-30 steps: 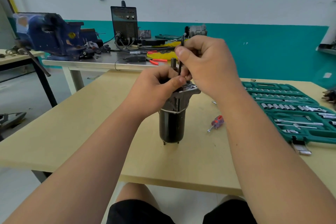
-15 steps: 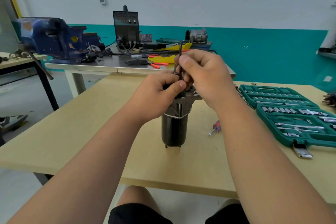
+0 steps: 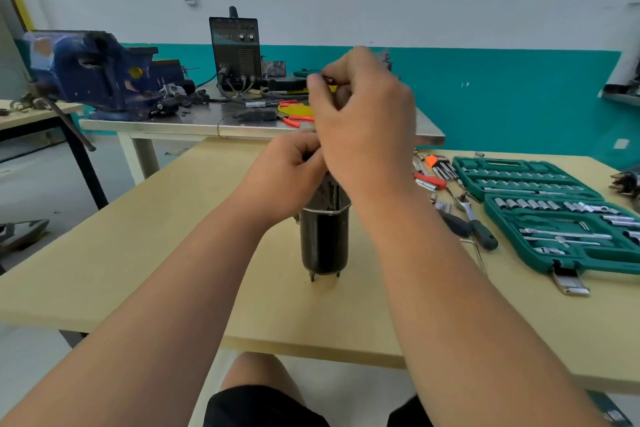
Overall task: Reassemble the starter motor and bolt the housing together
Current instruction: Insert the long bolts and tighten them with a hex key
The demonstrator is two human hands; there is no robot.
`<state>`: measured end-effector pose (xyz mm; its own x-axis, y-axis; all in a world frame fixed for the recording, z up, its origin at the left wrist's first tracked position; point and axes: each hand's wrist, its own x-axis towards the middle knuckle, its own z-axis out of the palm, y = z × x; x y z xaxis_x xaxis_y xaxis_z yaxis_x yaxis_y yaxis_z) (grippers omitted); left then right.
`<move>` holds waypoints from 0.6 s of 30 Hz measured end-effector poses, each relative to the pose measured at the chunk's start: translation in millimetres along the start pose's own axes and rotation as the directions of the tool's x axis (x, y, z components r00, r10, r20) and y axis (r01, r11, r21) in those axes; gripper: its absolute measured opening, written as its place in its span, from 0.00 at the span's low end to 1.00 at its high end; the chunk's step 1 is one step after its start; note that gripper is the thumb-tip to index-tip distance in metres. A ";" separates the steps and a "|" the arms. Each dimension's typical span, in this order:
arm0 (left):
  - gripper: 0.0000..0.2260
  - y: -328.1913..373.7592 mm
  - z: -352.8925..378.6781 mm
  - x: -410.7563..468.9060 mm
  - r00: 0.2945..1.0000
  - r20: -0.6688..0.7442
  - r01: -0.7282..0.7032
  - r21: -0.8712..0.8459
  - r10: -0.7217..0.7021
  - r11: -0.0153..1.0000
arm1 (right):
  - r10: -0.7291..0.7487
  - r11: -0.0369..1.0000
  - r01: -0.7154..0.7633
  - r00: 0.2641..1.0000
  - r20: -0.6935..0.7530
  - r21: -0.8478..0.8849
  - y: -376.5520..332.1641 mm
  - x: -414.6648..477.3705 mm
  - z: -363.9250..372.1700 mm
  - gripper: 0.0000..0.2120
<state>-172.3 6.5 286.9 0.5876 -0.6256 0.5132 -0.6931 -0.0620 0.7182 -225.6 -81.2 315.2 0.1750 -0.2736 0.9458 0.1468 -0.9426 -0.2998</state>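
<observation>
Gripping starter motor (image 3: pixel 323 239), left hand (image 3: pixel 280 177); right hand (image 3: pixel 367 128) pinches dark piece (image 3: pixel 328 80).

- Left hand (image 3: pixel 284 177) and right hand (image 3: pixel 363 128): both bare.
- Left forearm (image 3: pixel 173 288) and right forearm (image 3: pixel 467 288): bare along all the length that shows, from the wrist to the picture's lower edge.
- Shorts (image 3: pixel 263 406): black, plain cloth with no print or marking to be seen. They show at the bottom edge in two dark patches, one for each thigh.
- Left knee (image 3: pixel 256 374): bare, rounded, showing just past the hem of the shorts.
</observation>
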 end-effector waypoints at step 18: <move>0.08 0.6 -5.6 -11.1 0.991 0.060 -0.115 -0.037 0.117 0.993 | 0.120 0.696 -0.524 0.760 0.639 0.492 31.2 3.9 -16.8 0.12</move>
<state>-176.9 17.8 284.3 0.4761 -0.6743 0.5645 -0.7401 0.0395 0.6713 -236.6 -115.0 311.6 0.7726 -0.1988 0.6030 0.4895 -0.4183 -0.7651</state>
